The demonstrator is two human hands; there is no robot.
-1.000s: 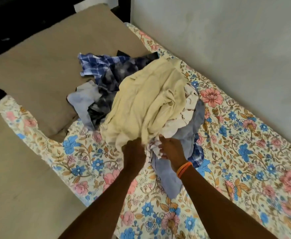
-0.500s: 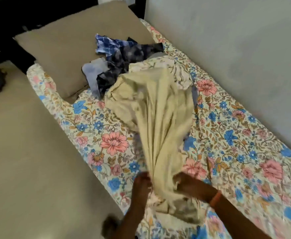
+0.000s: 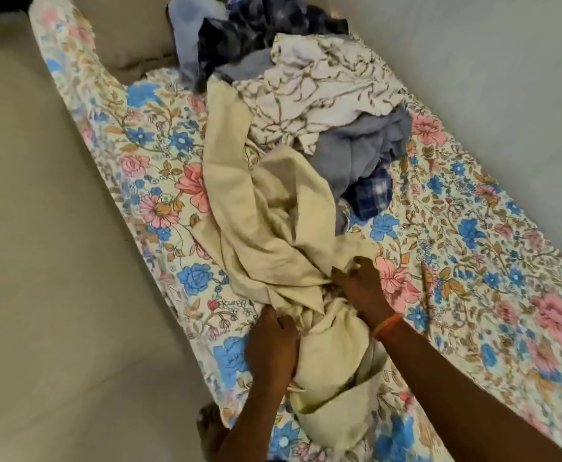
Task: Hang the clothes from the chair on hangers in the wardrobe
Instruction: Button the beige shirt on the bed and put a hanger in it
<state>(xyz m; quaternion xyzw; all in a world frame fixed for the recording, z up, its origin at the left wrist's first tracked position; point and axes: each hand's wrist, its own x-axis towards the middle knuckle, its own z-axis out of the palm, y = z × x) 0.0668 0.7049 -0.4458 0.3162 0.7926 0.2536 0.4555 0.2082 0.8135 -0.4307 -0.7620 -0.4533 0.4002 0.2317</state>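
Floral bedsheet [image 3: 473, 261], heaped clothes [image 3: 323, 95] – left hand [image 3: 269, 348], right hand [image 3: 363, 288] both gripping cream garment [image 3: 273, 221]

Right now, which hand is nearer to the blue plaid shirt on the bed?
Right. The right hand grips the cream garment just below the blue plaid shirt. The left hand holds the same garment lower down, toward the bed's edge, farther away.

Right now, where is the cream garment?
In the head view, the cream garment lies on the floral bedsheet, trailing from the clothes pile toward the near edge, where the left hand and right hand hold it.
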